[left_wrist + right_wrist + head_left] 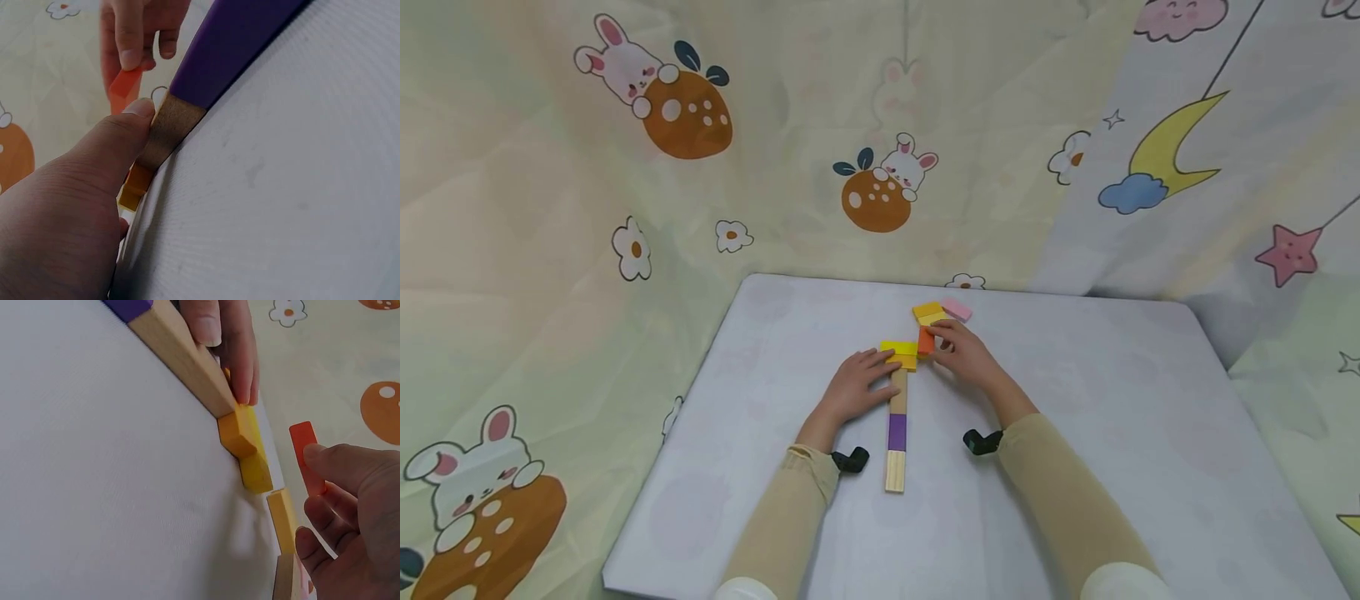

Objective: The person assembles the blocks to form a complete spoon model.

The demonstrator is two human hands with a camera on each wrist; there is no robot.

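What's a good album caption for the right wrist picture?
The right hand pinches an orange block while the left hand touches a tan block next to a purple one.

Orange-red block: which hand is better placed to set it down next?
Probably the right hand: its thumb and fingers already pinch the orange-red block, while the left hand is down beside the wooden block.
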